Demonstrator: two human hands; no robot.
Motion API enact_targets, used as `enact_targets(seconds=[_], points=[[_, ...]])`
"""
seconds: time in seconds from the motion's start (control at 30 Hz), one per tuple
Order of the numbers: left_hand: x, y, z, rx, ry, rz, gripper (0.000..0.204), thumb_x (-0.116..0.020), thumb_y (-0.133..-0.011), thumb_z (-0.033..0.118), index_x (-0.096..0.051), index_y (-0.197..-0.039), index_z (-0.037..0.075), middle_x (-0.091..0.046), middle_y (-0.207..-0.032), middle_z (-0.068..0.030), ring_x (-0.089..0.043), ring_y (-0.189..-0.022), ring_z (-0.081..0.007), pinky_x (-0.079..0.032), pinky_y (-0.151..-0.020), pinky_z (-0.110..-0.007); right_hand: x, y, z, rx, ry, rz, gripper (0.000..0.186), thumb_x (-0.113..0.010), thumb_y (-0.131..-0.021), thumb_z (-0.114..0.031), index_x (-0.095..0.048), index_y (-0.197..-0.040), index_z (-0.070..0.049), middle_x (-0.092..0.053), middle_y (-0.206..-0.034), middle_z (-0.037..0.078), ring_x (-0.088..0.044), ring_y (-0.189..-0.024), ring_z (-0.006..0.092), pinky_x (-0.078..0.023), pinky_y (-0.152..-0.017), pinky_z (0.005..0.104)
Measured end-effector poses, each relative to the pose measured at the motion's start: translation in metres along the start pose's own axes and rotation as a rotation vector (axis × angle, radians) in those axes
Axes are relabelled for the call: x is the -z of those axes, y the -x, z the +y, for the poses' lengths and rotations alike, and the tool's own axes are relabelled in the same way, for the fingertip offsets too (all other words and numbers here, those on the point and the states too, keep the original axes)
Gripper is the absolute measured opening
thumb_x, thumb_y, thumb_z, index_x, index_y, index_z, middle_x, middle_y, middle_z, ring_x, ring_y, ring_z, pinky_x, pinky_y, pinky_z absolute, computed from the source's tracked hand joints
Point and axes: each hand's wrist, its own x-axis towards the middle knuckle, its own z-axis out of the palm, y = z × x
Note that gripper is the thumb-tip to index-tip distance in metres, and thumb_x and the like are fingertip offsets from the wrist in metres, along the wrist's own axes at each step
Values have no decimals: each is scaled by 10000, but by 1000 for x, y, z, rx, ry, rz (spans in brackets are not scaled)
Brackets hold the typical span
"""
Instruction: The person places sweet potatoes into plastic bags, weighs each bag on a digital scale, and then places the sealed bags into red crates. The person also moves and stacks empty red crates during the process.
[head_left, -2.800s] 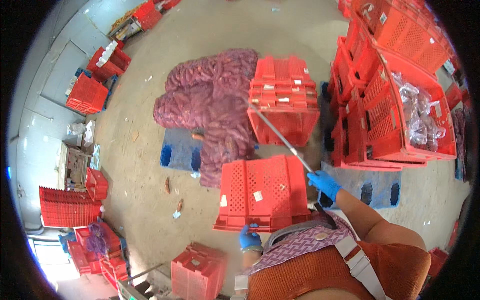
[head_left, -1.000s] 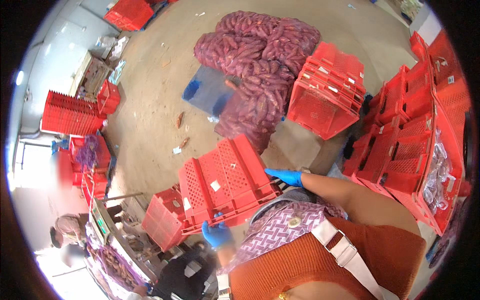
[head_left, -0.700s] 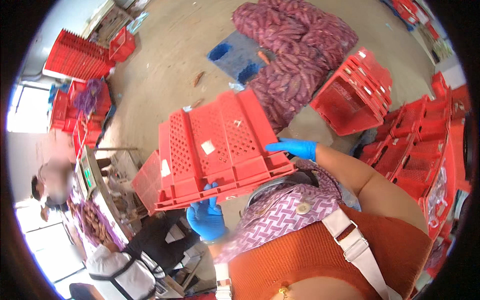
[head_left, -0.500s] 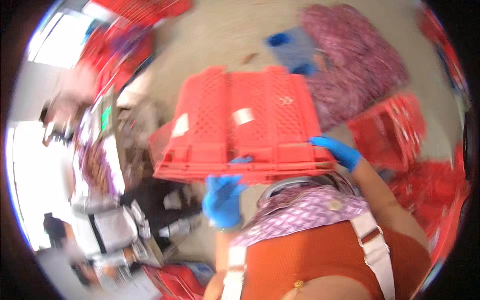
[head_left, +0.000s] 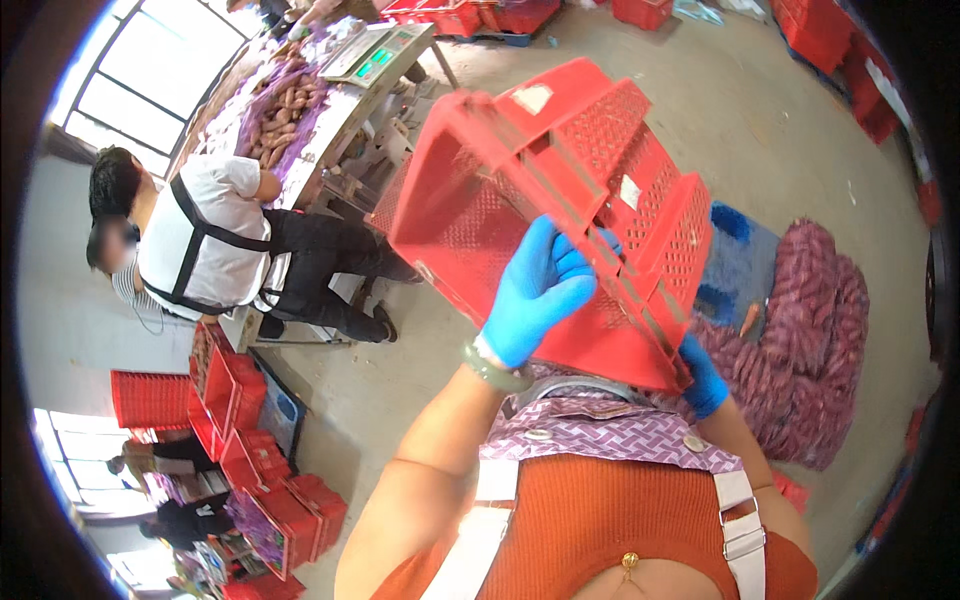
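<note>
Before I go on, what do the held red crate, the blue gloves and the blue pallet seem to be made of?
Red crate: most likely rigid molded plastic, fairly matte, judging by its ribs and regular perforations.
Blue gloves: thin rubbery material, smooth; they hug the fingers. Nitrile or latex, I can't tell.
Blue pallet: probably plastic, dull, given its even color and apparently molded recesses.

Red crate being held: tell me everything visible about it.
The red crate looks like plastic, with perforated, ribbed walls, a thick rim and white patches outside. It is tilted on its side in front of the person, its open mouth facing lower left in the picture; no contents show. The blue-gloved left grip wraps the rim; the right grip is at the lower right corner, fingers partly hidden. Apron contact can't be told.
</note>
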Motion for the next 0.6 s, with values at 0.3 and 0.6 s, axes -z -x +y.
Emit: enact_targets(seconds=[0.3, 0.6], points=[[26, -71, 7, -185, -1009, 284, 706, -530, -741, 122, -179, -1350, 64, -407, -1230, -251, -471, -1017, -429, -424, -817, -442, -114, -90, 19, -22, 964, -607, 427, -531, -829, -228, -432, -1199, -42, -533, -1138, 94, -531, -1011, 240, -416, -851, 343], [233, -92, -114, 558, -1433, 118, 515, -498, -796, 197, -338, -1278, 111, -567, -1016, -180, -565, -869, -360, -459, -724, -442, -135, -239, -13, -442, 635, -150, 430, -434, -880, -322, -439, -1220, -59, -526, -1160, 120, -545, -1006, 220, -431, -835, 322]])
